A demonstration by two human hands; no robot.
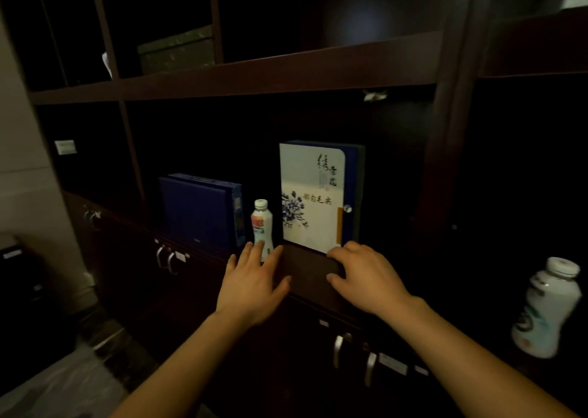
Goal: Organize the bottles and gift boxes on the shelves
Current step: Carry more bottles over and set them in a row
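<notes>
left hand (254, 282) – spread, empty, before small bottle (262, 223) | right hand (359, 277) – empty, touching white gift box (310, 201)

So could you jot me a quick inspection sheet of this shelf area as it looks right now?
Surface: dark wooden shelf, dimly lit.
Job's things: white box and blue box upright; small bottle between them; big bottle far right.
Clutter: green box on the upper shelf.
Hands: left hand open before the small bottle; right hand open at the white box's bottom corner.
Cables: nothing seen.
Surroundings: cabinet doors with metal handles below.
</notes>
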